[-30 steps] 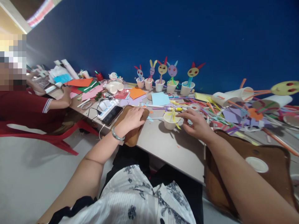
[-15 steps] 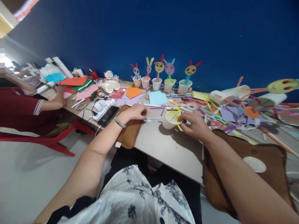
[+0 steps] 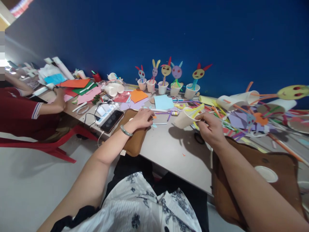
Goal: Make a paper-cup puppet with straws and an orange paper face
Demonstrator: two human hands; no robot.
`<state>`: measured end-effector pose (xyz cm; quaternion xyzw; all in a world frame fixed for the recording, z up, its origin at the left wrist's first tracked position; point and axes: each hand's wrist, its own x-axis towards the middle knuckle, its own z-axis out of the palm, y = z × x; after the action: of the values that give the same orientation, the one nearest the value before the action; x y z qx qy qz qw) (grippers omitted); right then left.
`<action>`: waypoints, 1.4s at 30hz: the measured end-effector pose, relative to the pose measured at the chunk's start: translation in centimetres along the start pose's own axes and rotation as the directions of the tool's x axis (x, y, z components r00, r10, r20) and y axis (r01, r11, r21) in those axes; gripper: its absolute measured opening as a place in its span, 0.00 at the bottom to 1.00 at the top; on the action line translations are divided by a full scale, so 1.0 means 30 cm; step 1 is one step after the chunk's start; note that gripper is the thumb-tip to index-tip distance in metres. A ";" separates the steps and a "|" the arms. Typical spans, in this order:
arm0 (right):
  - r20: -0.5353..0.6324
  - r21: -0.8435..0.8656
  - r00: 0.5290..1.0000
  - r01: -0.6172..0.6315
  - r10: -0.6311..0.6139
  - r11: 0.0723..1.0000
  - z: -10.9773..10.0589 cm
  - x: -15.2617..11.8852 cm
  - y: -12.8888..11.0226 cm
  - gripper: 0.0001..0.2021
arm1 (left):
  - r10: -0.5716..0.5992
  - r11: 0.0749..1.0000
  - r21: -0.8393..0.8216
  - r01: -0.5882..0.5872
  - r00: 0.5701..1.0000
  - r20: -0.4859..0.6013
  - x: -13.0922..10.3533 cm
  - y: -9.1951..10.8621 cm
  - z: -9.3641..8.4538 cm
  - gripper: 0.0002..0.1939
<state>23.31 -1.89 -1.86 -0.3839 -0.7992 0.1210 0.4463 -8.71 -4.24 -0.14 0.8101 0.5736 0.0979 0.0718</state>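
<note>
In the head view my right hand [image 3: 211,129] pinches the rim of a white paper cup [image 3: 181,120]. Yellow strips [image 3: 196,111] stick up inside the cup, which tilts above the tabletop. Black-handled scissors [image 3: 199,138] lie just below that hand. My left hand [image 3: 142,118] rests by the upper end of a brown pad [image 3: 135,143], fingers curled together; whatever they may hold is hidden. Small blue and orange paper scraps [image 3: 154,125] and a thin white stick [image 3: 161,124] lie beside its fingertips.
Several cups with paper-faced figures [image 3: 163,87] line the blue wall. A phone [image 3: 112,121] and power strip [image 3: 106,111] sit left. Coloured strips [image 3: 231,119] and tipped cups [image 3: 238,99] crowd the right, beyond another brown pad [image 3: 241,183]. A person [image 3: 21,112] works at far left.
My right hand has raised the cup and shifted it right, tilting it; the scissors underneath now show. My left hand has stayed near the same spot, its fingers slightly lower and more curled.
</note>
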 end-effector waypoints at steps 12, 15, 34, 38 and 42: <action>-0.051 0.032 0.998 0.035 -0.033 0.999 -0.002 0.009 -0.002 0.05 | -0.035 0.983 -0.181 0.021 0.996 -0.076 0.021 -0.019 0.021 0.12; -0.139 0.036 0.990 -0.017 0.022 0.999 -0.004 0.006 0.018 0.05 | -0.048 0.958 -0.288 0.008 0.990 -0.133 0.027 -0.031 0.020 0.05; 0.317 0.046 0.936 0.144 -0.151 0.989 0.041 -0.014 -0.025 0.06 | -0.070 0.958 -0.286 0.014 0.979 -0.189 0.026 -0.040 0.053 0.04; 0.369 -0.008 0.916 0.174 -0.159 0.985 0.047 -0.021 -0.001 0.07 | -0.037 0.964 -0.265 -0.013 0.982 -0.183 0.023 -0.015 0.054 0.04; 0.363 0.055 0.915 0.166 -0.174 0.985 0.043 -0.015 0.007 0.09 | 0.088 0.891 -0.420 -0.172 0.974 -0.211 0.027 0.028 0.059 0.20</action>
<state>22.52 -1.88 -3.00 -0.2786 -0.8973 0.1603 0.3025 -7.26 -3.75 -1.60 0.7974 0.4858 0.3034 0.1903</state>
